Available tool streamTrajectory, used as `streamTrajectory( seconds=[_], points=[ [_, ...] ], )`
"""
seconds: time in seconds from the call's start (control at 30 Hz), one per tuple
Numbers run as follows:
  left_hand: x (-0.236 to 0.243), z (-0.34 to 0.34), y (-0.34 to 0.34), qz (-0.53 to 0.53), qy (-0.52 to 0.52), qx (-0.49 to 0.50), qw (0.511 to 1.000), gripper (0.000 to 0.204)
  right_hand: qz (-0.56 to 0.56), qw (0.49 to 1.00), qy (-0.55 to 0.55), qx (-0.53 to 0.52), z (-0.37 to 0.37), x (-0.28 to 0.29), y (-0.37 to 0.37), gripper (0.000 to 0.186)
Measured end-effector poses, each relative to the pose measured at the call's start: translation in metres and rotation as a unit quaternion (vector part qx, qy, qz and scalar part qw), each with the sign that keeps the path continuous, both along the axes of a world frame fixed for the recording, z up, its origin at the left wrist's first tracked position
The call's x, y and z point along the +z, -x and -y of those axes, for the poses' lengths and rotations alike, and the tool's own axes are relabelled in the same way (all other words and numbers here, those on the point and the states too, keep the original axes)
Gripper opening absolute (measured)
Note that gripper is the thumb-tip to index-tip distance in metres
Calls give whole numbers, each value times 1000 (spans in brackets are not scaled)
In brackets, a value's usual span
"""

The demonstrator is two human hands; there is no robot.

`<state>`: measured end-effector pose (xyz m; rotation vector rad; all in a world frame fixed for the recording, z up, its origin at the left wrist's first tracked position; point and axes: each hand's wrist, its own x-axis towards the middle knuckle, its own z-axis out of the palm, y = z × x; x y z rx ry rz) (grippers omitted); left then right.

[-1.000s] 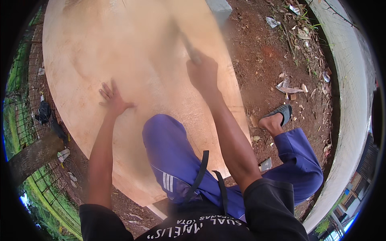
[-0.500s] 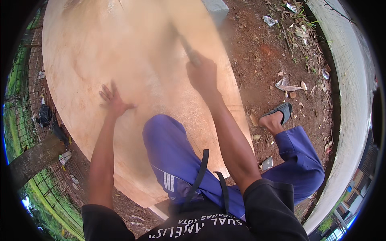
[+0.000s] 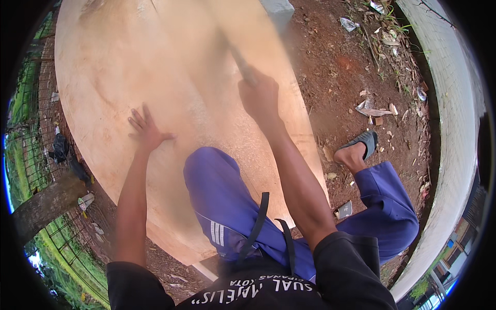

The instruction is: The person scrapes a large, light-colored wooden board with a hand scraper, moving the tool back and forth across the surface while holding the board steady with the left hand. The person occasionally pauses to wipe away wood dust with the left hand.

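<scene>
A large tan sheet of plywood (image 3: pixel 103 77) lies beneath both of my hands, with my left knee over it. Fingers spread, my left hand (image 3: pixel 146 132) presses flat on the board's left part. My right hand (image 3: pixel 261 98) is closed round the handle of a long, narrow tool that looks like a handsaw (image 3: pixel 238 58), pointing away from me. Its far part is smeared, and where its edge meets the board cannot be made out. Pale dust like sawdust (image 3: pixel 199 116) is scattered over the middle of the sheet.
Brown soil (image 3: pixel 330 93) with litter and dry leaves runs along the right, where my sandalled foot (image 3: pixel 356 150) stands. Beyond it rises a pale wall (image 3: pixel 457 129). A grey block (image 3: pixel 279 13) sits at the far edge. Wire fencing (image 3: pixel 44 103) and a trunk-like post (image 3: pixel 49 204) flank the left.
Both hands and the tool stay in almost the same place. The view has shifted very slightly against the ground and fence.
</scene>
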<state>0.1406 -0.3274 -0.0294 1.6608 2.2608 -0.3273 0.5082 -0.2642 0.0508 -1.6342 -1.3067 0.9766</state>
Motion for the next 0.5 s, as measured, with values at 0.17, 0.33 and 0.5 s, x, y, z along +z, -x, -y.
streamTrajectory(
  seconds=[0.17,0.33,0.5],
  points=[
    [11,5,3,4,9,32,999,165,-42,998,42,-30,167,44,-50,48],
    [11,-5,-13,22,5,29,999,162,-30,999,34,-10,9,7,-8,38],
    [10,-4,-14,-4,16,12,1000,161,25,1000,8,-3,15,-1,-9,39]
  ],
)
